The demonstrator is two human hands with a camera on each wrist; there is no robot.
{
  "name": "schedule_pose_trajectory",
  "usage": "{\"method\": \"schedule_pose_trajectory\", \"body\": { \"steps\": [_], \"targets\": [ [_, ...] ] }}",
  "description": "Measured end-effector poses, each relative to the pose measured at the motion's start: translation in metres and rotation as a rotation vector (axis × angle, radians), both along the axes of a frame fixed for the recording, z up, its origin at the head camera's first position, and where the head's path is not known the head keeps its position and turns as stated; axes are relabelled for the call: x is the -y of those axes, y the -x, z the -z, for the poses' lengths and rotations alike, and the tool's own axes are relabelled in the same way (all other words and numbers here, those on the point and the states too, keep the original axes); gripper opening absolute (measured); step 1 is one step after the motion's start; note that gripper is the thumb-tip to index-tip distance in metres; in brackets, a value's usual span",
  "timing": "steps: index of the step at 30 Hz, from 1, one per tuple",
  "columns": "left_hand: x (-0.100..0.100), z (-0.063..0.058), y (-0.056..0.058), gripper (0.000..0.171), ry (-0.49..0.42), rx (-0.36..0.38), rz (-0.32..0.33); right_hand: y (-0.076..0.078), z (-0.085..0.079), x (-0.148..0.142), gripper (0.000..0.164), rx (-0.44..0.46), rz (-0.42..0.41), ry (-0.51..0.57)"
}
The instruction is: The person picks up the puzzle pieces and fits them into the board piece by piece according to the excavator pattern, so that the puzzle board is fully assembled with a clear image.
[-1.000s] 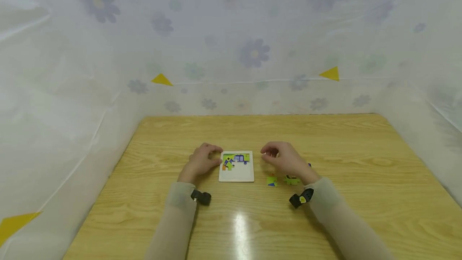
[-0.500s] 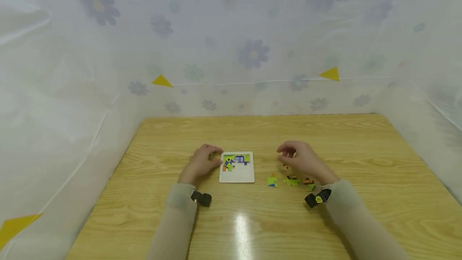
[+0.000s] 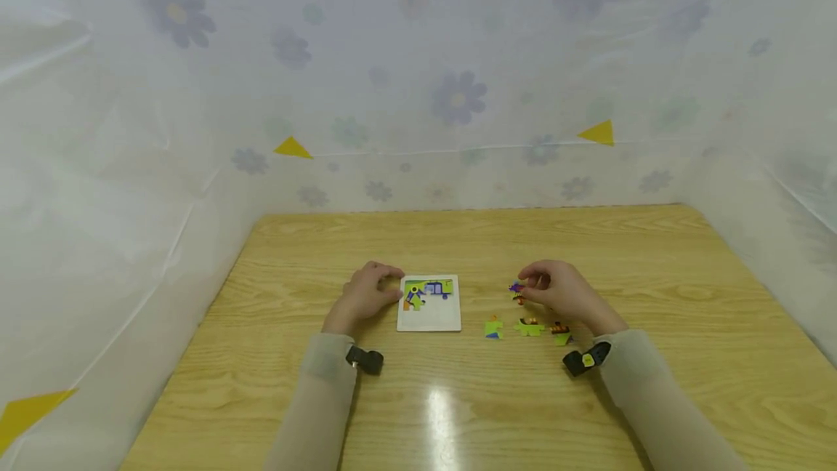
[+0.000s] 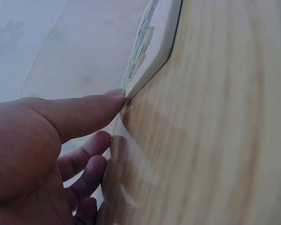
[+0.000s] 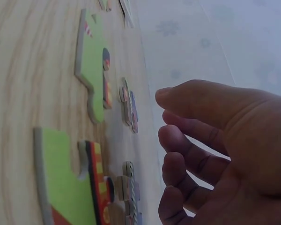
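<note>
A square white puzzle board [image 3: 434,320] lies on the table, its upper and left part filled with green and blue pieces. My left hand [image 3: 365,294] rests at the board's left edge; in the left wrist view its thumb [image 4: 91,112] touches the rim near a corner. To the right, my right hand [image 3: 565,295] hovers with bent fingers beside a purple puzzle piece [image 3: 516,287]. The right wrist view shows a gap between those fingertips and the small piece [image 5: 128,103] lying on the table. Nothing is seen in its fingers.
Loose green puzzle pieces lie nearer the person: one with a blue corner [image 3: 493,328], a middle one [image 3: 529,327] and one by the right wrist [image 3: 560,334]. Another loose piece [image 5: 130,194] shows low in the right wrist view. A flowered white curtain [image 3: 392,78] surrounds the wooden table [image 3: 314,238].
My right hand has moved right, away from the board, uncovering the green piece by the wrist and the purple piece. The left hand and the board look unmoved.
</note>
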State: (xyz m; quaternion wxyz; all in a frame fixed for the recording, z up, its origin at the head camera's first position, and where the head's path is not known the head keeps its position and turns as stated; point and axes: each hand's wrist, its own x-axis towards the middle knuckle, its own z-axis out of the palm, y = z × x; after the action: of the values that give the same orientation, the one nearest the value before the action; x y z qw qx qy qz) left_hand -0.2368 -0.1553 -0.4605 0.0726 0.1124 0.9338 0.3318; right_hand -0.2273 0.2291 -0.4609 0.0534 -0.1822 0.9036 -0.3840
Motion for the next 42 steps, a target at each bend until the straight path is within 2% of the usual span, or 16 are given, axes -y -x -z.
{"method": "schedule_pose_trajectory", "body": {
  "steps": [8, 17, 33, 42],
  "targets": [
    [-0.0003, 0.0008, 0.0010, 0.034, 0.001, -0.009, 0.000, 0.0004, 0.0008, -0.0027, 0.021, 0.028, -0.002, -0.013],
    [-0.0005, 0.0004, 0.0019, 0.035, 0.008, -0.008, 0.001, 0.0000, 0.0022, -0.0011, 0.028, 0.084, 0.023, -0.039],
    [-0.0009, 0.0003, 0.0007, 0.035, -0.003, 0.000, -0.002, -0.0005, 0.0043, -0.0003, 0.029, 0.076, 0.030, -0.060],
    [0.0008, 0.0043, 0.0013, 0.035, 0.008, -0.006, 0.009, -0.0018, 0.0047, 0.0001, 0.028, 0.077, 0.055, -0.051]
  ]
}}
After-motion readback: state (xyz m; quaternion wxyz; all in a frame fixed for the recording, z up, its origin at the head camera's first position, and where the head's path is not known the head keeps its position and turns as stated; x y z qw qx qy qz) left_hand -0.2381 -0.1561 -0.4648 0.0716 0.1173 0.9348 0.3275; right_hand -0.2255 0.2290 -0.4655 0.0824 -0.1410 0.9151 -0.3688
